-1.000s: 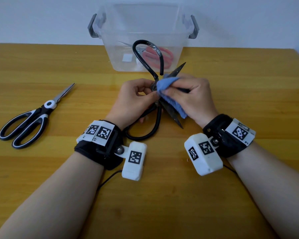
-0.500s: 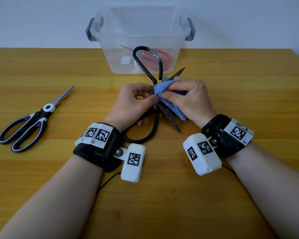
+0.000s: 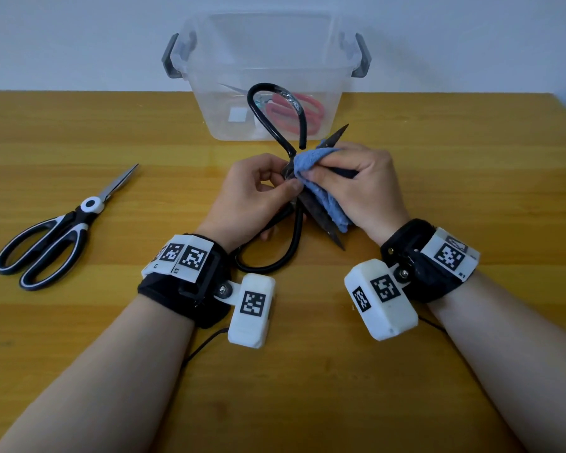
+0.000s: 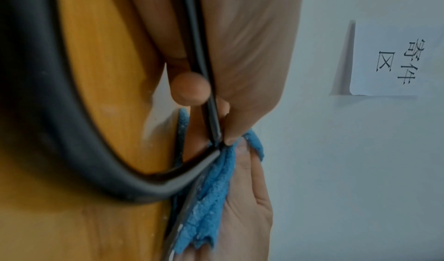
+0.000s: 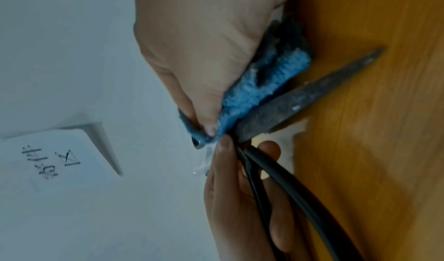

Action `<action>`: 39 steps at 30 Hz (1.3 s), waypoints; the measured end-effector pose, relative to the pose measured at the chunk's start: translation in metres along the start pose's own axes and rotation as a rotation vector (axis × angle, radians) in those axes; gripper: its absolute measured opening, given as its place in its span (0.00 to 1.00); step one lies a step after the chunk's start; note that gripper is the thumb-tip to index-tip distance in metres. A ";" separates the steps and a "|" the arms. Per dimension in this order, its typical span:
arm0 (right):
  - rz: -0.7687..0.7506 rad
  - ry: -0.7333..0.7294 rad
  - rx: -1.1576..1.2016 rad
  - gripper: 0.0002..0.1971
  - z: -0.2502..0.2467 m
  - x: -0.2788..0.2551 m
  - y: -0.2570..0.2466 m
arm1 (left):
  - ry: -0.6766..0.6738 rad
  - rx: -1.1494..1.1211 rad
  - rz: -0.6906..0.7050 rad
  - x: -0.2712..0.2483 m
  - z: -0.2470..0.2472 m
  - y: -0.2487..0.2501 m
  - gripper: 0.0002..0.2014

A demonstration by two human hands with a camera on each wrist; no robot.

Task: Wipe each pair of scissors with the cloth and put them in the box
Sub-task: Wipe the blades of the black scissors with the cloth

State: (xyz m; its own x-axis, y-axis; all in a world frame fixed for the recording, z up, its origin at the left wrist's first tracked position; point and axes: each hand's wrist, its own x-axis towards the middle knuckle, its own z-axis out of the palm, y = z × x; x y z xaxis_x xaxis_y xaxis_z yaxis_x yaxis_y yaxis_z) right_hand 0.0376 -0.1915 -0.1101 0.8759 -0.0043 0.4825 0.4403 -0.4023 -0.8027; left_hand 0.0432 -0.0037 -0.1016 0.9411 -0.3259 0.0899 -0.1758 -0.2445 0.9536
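Note:
Large black iron scissors (image 3: 296, 233) with wide loop handles are spread open above the table centre. My left hand (image 3: 258, 194) grips them near the pivot, one handle (image 4: 72, 132) looping under the wrist. My right hand (image 3: 353, 188) pinches a blue cloth (image 3: 311, 165) folded around one dark blade (image 5: 300, 101) close to the pivot. The other blade tip (image 3: 339, 130) pokes out behind the right hand. A clear plastic box (image 3: 307, 67) stands behind the hands, with red-handled scissors (image 3: 311, 109) inside. Black-and-white scissors (image 3: 56, 230) lie closed on the table at the left.
The wooden table (image 3: 471, 174) ends at a pale wall behind the box. The box has grey clip handles (image 3: 172, 60) on both sides. A white paper sign (image 4: 394, 60) with printed characters hangs on the wall.
The right hand has slid the cloth along the blade toward the pivot. The left hand keeps its hold on the scissors. The view has tilted down slightly.

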 end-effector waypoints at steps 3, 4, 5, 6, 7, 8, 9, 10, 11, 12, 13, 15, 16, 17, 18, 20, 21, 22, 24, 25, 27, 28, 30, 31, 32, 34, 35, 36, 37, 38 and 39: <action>0.046 0.142 -0.004 0.02 -0.002 0.002 0.003 | -0.016 0.015 0.005 -0.001 0.000 0.001 0.05; 0.064 0.188 -0.002 0.02 -0.003 0.003 0.005 | -0.023 0.022 0.003 -0.001 0.000 0.001 0.05; 0.073 0.224 0.007 0.01 -0.005 0.004 0.007 | -0.025 0.027 0.003 0.000 0.000 0.001 0.05; 0.070 0.244 0.020 0.01 -0.006 0.004 0.007 | -0.020 0.026 0.003 0.000 0.000 0.002 0.05; 0.056 0.233 0.039 0.01 -0.006 0.003 0.007 | -0.010 0.019 0.001 0.000 0.000 0.002 0.05; 0.035 0.178 0.050 0.01 -0.006 0.002 0.005 | 0.001 0.012 -0.002 0.001 0.000 0.001 0.05; 0.010 0.086 0.046 0.02 -0.004 0.000 0.002 | 0.009 0.011 -0.006 0.002 0.000 0.001 0.05; -0.009 -0.004 0.028 0.02 -0.002 -0.001 0.000 | 0.011 0.015 -0.009 0.002 0.000 0.001 0.05; -0.013 -0.055 0.009 0.03 -0.001 -0.002 -0.002 | 0.009 0.021 -0.011 0.002 0.000 0.001 0.05; 0.000 -0.057 -0.007 0.02 0.000 -0.001 -0.002 | 0.004 0.024 -0.012 0.002 -0.001 0.000 0.05; 0.017 -0.028 -0.019 0.02 0.000 -0.001 -0.002 | 0.000 0.023 -0.012 0.001 0.000 0.000 0.06; 0.053 0.053 -0.023 0.03 0.000 0.001 0.000 | -0.003 0.015 -0.009 0.001 0.000 0.000 0.06; 0.082 0.101 -0.008 0.03 -0.001 0.001 0.002 | -0.008 0.015 -0.007 0.000 0.001 0.000 0.05; 0.108 0.149 0.008 0.03 -0.003 0.002 0.003 | -0.014 0.020 -0.007 0.000 0.001 0.001 0.04; 0.127 0.190 0.019 0.03 -0.005 0.003 0.004 | -0.020 0.026 -0.009 0.000 0.001 0.001 0.03; 0.151 0.240 0.055 0.02 -0.007 0.004 0.005 | -0.014 0.031 -0.015 0.001 0.001 0.002 0.03; 0.152 0.240 0.090 0.02 -0.007 0.004 0.004 | -0.007 0.028 -0.016 0.001 0.001 0.002 0.03; 0.137 0.204 0.117 0.01 -0.007 0.003 0.003 | 0.000 0.023 -0.018 0.001 0.001 0.002 0.04; 0.071 0.035 0.088 0.03 -0.005 0.000 -0.003 | 0.009 0.019 -0.020 0.002 0.001 0.002 0.05; 0.047 -0.044 0.053 0.04 -0.002 -0.001 -0.005 | 0.011 0.024 -0.021 0.002 0.000 0.002 0.05; 0.061 -0.047 0.016 0.04 0.000 0.000 -0.006 | 0.002 0.032 -0.017 0.002 0.000 0.001 0.05; 0.078 0.008 0.013 0.03 0.000 0.001 -0.005 | -0.002 0.030 -0.013 0.002 0.000 0.000 0.05; 0.116 0.152 0.021 0.02 -0.004 0.002 -0.002 | -0.008 0.030 -0.008 0.001 0.001 0.000 0.04; 0.121 0.227 0.023 0.02 -0.006 0.003 0.000 | -0.010 0.032 -0.006 0.001 0.001 0.001 0.04; 0.112 0.285 0.024 0.03 -0.008 0.003 0.001 | -0.008 0.030 -0.003 0.000 0.001 0.001 0.04; 0.063 0.269 0.051 0.04 -0.009 0.002 0.001 | 0.009 0.020 0.002 0.001 0.001 0.002 0.03; 0.039 0.174 0.064 0.03 -0.008 0.000 -0.001 | 0.017 0.019 0.002 0.001 0.001 0.002 0.04; 0.027 0.054 0.062 0.04 -0.006 -0.002 -0.004 | 0.020 0.022 0.001 0.001 0.000 0.002 0.04; 0.026 -0.043 0.052 0.04 -0.003 -0.003 -0.007 | 0.018 0.025 0.001 0.001 0.000 0.001 0.05; 0.040 -0.081 0.039 0.04 -0.001 -0.002 -0.008 | 0.011 0.027 0.003 0.001 -0.001 0.001 0.06; 0.057 -0.065 0.027 0.03 0.000 -0.001 -0.008 | 0.001 0.026 0.006 0.001 -0.001 0.000 0.06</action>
State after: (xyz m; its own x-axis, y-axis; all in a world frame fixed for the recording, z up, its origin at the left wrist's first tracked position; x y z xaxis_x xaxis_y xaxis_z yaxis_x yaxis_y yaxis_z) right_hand 0.0330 -0.1879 -0.1046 0.9104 0.0336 0.4123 0.3934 -0.3786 -0.8378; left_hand 0.0441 -0.0034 -0.1012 0.9404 -0.3261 0.0962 -0.1891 -0.2666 0.9451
